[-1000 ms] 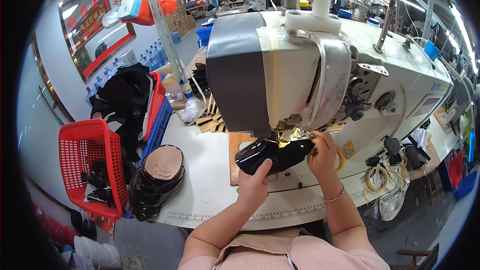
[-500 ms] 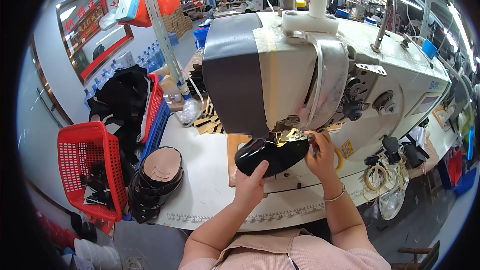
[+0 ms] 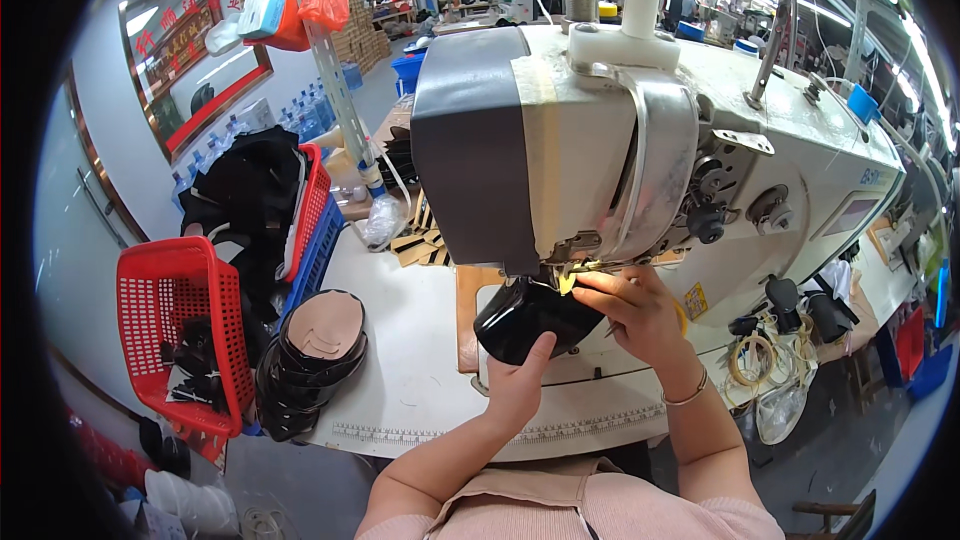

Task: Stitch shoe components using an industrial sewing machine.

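A glossy black shoe upper [image 3: 530, 325] lies beneath the needle area of a large white-and-grey sewing machine [image 3: 560, 150]. My left hand [image 3: 518, 380] grips its near edge, thumb on top and the other fingers hidden underneath. At the upper's right edge, my right hand [image 3: 640, 310] has its fingertips closed on the piece, close beside the lit presser foot [image 3: 568, 275]. A thin dark tip pokes out below those right fingers, too small to name. Left of the machine stands a stack of black uppers [image 3: 310, 370] with a beige lining on top.
A red plastic basket [image 3: 235, 340] with black scraps is at the left, by a pile of black material [image 3: 245, 190]. Beige-and-black pieces [image 3: 420, 245] lie behind the upper. Tape rolls and cords [image 3: 755, 355] hang at the table's right edge. A ruler strip [image 3: 560, 430] runs along the front.
The upper has been turned and its right part drawn in under the machine. My right hand has shifted nearer the presser foot, fingers now reaching left; my left hand moved slightly right.
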Motion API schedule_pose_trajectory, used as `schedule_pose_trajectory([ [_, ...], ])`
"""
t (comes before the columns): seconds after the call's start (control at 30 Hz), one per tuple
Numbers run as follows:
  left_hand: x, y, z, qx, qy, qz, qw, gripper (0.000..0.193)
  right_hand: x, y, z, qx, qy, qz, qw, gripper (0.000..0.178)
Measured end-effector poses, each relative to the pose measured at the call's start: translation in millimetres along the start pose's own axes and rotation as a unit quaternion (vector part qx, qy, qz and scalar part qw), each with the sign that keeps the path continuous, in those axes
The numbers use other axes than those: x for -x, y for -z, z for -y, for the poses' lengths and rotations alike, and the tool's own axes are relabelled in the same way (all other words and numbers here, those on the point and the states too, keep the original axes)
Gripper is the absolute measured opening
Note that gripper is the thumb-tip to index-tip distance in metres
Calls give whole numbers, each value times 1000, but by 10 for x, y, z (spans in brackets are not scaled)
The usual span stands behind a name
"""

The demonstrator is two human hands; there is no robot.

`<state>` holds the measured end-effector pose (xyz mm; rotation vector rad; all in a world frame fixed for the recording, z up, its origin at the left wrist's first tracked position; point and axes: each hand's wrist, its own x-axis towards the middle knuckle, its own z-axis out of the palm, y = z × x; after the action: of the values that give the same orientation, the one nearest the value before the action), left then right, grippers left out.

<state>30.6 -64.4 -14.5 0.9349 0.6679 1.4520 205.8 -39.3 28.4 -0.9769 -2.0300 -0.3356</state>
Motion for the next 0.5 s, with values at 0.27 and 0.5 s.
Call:
schedule_pose_trajectory([
  [0.27, -172, 27, -28, -19, -41, 3, 999, 38, -34, -50, -63, 94, 59, -41, 993, 38],
  [0.5, -378, 221, -225, 10, 74, 68, 995, 40, -69, 29, 117, 133, 65, -30, 989, 31],
])
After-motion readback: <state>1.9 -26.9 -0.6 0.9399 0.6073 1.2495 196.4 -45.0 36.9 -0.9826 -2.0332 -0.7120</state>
